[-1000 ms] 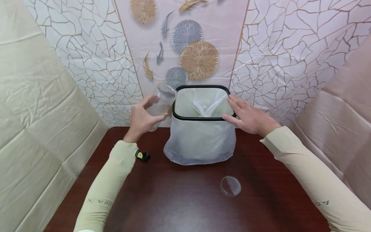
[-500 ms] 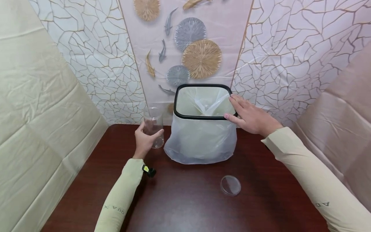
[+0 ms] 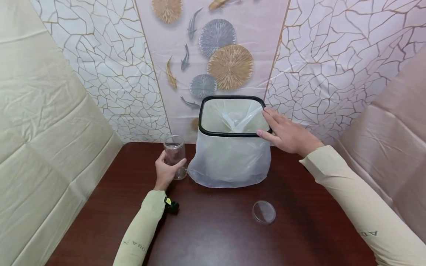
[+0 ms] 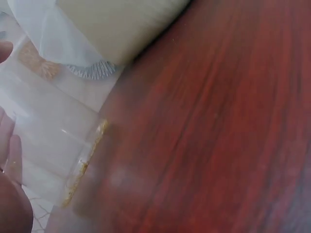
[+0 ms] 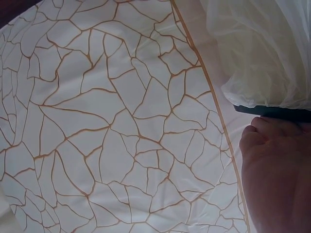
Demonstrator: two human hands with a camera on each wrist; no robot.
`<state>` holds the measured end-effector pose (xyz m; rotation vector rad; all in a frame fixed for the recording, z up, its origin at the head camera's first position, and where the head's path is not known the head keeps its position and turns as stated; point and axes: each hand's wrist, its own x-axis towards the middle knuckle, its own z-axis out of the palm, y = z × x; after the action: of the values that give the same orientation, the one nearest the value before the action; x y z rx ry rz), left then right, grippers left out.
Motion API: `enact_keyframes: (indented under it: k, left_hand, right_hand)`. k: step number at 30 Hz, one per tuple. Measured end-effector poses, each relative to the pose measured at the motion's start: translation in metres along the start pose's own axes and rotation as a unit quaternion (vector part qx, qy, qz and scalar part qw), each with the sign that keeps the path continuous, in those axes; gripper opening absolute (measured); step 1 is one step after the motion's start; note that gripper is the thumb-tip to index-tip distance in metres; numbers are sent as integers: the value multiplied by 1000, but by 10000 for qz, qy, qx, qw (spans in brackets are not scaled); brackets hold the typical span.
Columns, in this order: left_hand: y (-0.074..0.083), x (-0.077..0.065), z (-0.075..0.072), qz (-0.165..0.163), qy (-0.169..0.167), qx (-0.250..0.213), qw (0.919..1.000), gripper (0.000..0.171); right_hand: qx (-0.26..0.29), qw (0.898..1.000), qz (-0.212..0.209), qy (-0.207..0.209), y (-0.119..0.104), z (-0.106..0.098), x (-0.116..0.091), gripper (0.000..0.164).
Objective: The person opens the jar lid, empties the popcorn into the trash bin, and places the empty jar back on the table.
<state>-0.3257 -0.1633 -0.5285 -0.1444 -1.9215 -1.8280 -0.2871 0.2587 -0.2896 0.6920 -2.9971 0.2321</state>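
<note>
My left hand (image 3: 165, 170) grips a clear, lidless jar (image 3: 175, 149) from its left side, fingers behind and thumb in front. The jar stands upright left of a bin lined with a translucent plastic bag (image 3: 233, 159). In the left wrist view, yellowish bits line the bottom edge of the jar (image 4: 53, 131); whether its base touches the table I cannot tell. My right hand (image 3: 287, 135) rests with extended fingers on the right corner of the bin's black rim (image 3: 233, 134). In the right wrist view, the right hand (image 5: 277, 170) lies against that rim.
A clear round lid (image 3: 264, 212) lies on the dark red-brown table (image 3: 206, 229), in front of the bin and to its right. Patterned cloth (image 3: 316, 74) hangs behind the table, with beige padded panels (image 3: 50, 147) at both sides.
My left hand has brought the jar down from beside the bin's rim to table level. The jar went from tilted toward the bin to upright. My right hand has stayed on the rim.
</note>
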Motion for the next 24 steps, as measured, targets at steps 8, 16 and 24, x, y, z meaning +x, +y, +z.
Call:
enact_keyframes:
  k: [8, 16, 24]
  left_hand:
    - [-1, -6, -10, -133, -426, 301, 9985, 64]
    - [15, -5, -27, -323, -1233, 1215, 9844, 104]
    - [42, -6, -59, -64, -1943, 2841, 9389, 107]
  right_hand:
    - [43, 10000, 9, -66, 2, 0, -2, 89]
    - [155, 9998, 146, -51, 2, -2, -3, 90]
    - [86, 9993, 104, 337, -2, -3, -18, 93]
